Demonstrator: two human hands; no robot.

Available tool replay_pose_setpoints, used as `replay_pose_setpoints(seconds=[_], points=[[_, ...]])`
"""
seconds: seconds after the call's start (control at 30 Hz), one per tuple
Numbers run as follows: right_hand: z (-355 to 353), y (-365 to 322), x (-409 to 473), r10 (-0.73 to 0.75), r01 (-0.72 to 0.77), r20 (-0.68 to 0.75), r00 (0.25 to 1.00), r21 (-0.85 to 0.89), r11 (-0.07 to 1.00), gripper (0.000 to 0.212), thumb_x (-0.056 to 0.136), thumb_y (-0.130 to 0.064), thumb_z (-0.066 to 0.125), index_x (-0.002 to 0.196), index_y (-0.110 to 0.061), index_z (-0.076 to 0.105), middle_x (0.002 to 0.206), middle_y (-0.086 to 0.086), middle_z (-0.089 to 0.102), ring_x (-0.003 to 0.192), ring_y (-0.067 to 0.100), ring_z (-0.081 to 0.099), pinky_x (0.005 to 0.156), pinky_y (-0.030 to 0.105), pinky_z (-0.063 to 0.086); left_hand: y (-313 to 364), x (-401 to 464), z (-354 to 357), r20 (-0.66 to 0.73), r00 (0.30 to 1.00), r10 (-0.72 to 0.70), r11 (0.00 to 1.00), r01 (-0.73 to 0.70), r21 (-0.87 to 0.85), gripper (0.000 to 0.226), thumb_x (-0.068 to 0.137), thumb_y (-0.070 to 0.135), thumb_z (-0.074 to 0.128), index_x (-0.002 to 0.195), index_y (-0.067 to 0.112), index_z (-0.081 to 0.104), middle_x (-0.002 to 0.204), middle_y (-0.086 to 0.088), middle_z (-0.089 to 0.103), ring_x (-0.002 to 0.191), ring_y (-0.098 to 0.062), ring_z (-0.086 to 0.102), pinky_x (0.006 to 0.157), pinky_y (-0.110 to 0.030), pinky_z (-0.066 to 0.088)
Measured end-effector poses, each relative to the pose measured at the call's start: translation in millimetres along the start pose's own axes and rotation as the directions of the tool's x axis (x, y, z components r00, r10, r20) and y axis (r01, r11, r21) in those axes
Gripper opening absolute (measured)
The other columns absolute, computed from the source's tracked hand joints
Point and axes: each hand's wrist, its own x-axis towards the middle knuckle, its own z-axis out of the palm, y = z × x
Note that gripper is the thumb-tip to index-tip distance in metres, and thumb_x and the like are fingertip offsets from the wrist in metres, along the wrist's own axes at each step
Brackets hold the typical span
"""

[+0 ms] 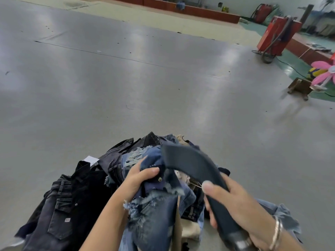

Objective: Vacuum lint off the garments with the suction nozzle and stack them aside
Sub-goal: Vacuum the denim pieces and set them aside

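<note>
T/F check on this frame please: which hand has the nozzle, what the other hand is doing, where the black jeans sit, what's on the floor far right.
1. The right hand grips the dark suction nozzle. True.
2. The left hand lies flat and empty on the floor. False: it grips a frayed blue denim garment in the pile.
3. Black jeans lie on the pile's left side. True.
4. The nozzle's mouth rests on the bare floor. False: it is held over the denim pile.
5. A red machine stands far right on the floor. True.
</note>
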Motion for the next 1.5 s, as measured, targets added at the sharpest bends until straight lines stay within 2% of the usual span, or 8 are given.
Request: replay_pose_setpoints(seconds=[0.4, 0.57, 0.67, 0.77, 0.83, 1.03, 1.2, 1.5], points=[[33, 27, 39, 0.014, 0.001, -0.040, 0.999, 0.354, 0.935, 0.041, 0.072, -0.039, 0.074, 0.096, -0.011, 0.056, 0.064, 0.013, 0.059, 0.045, 0.024, 0.055, 0.044, 0.028, 0.047, -16, 0, 7, 0.312, 0.919, -0.240, 0.952, 0.160, 0.260, 0.057, 0.061, 0.001, 0.051, 0.115, 0.021, 0.060, 0.102, -0.009, 0.068, 0.097, -0.027, 0.063, 0.090, -0.038, 0.048], [26, 23, 44, 0.007, 0.070, -0.183, 0.983, 0.414, 0.907, 0.023, 0.071, -0.037, 0.069, 0.071, -0.014, 0.065, 0.061, 0.011, 0.059, 0.042, 0.020, 0.054, 0.041, 0.028, 0.048, -8, 0, 1, -0.072, 0.983, 0.166, 0.489, -0.019, 0.872, 0.026, 0.084, 0.007, 0.063, 0.098, 0.027, 0.055, 0.106, 0.008, 0.056, 0.105, -0.014, 0.050, 0.083, -0.013, 0.037], [22, 17, 46, -0.009, 0.133, -0.275, 0.961, 0.435, 0.891, 0.030, 0.069, -0.038, 0.067, 0.075, -0.010, 0.061, 0.060, 0.011, 0.059, 0.041, 0.019, 0.054, 0.040, 0.028, 0.047, -2, -11, -8, 0.036, 0.991, -0.131, 0.856, 0.095, 0.508, 0.019, 0.087, 0.034, 0.059, 0.078, 0.019, 0.064, 0.083, -0.001, 0.067, 0.080, -0.020, 0.059, 0.071, -0.021, 0.049], [20, 10, 44, -0.050, 0.188, -0.324, 0.945, 0.410, 0.893, 0.047, 0.068, -0.040, 0.067, 0.093, -0.003, 0.054, 0.062, 0.014, 0.057, 0.041, 0.020, 0.053, 0.040, 0.028, 0.046, -10, -23, -4, 0.316, 0.611, -0.726, 0.678, 0.560, 0.475, 0.093, 0.073, 0.089, 0.032, 0.096, 0.008, 0.072, 0.086, -0.009, 0.071, 0.075, -0.020, 0.065, 0.070, -0.024, 0.053], [22, 6, 41, -0.106, 0.233, -0.329, 0.938, 0.376, 0.897, 0.049, 0.065, -0.043, 0.068, 0.093, -0.005, 0.054, 0.061, 0.012, 0.058, 0.042, 0.020, 0.053, 0.040, 0.028, 0.046, -30, -23, 6, 0.202, 0.552, -0.809, 0.581, 0.702, 0.412, 0.118, 0.057, 0.097, 0.025, 0.110, 0.002, 0.068, 0.083, -0.010, 0.069, 0.070, -0.020, 0.064, 0.066, -0.025, 0.051], [38, 17, 23, -0.202, 0.271, -0.253, 0.946, 0.277, 0.922, 0.030, 0.067, -0.043, 0.077, 0.083, -0.021, 0.063, 0.060, 0.012, 0.061, 0.044, 0.024, 0.057, 0.046, 0.030, 0.049, -44, -16, 38, -0.185, 0.781, -0.597, 0.788, 0.528, -0.317, 0.054, 0.085, 0.052, 0.060, 0.115, 0.008, 0.068, 0.097, -0.014, 0.073, 0.075, -0.023, 0.068, 0.067, -0.031, 0.054], [51, 37, 15, -0.194, 0.274, -0.292, 0.936, 0.265, 0.924, 0.025, 0.075, -0.033, 0.077, 0.097, -0.031, 0.064, 0.059, 0.010, 0.060, 0.043, 0.026, 0.054, 0.047, 0.029, 0.049, -42, -16, 49, -0.509, 0.775, -0.375, 0.921, 0.250, -0.298, 0.025, 0.089, 0.015, 0.062, 0.106, -0.003, 0.067, 0.100, -0.021, 0.072, 0.081, -0.031, 0.068, 0.066, -0.035, 0.052], [42, 37, 12, -0.216, 0.278, -0.254, 0.943, 0.243, 0.929, 0.036, 0.061, -0.044, 0.075, 0.095, -0.038, 0.066, 0.061, 0.009, 0.060, 0.042, 0.029, 0.055, 0.046, 0.032, 0.050, -12, -6, 37, -0.708, 0.692, -0.143, 0.979, -0.008, -0.206, 0.042, 0.095, 0.052, 0.046, 0.118, 0.019, 0.059, 0.107, -0.010, 0.070, 0.093, -0.030, 0.068, 0.074, -0.040, 0.055]])
